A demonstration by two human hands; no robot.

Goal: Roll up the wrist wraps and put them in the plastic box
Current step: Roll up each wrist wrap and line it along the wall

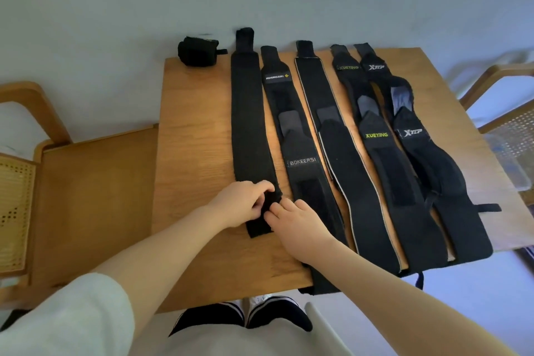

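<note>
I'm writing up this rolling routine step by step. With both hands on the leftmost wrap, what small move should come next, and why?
Probably fold the near end over and start rolling it away. The left hand and right hand both pinch the plain black wrap near its near end, and the rest of it lies flat and unrolled on the table. One rolled wrap already sits at the far corner.
</note>
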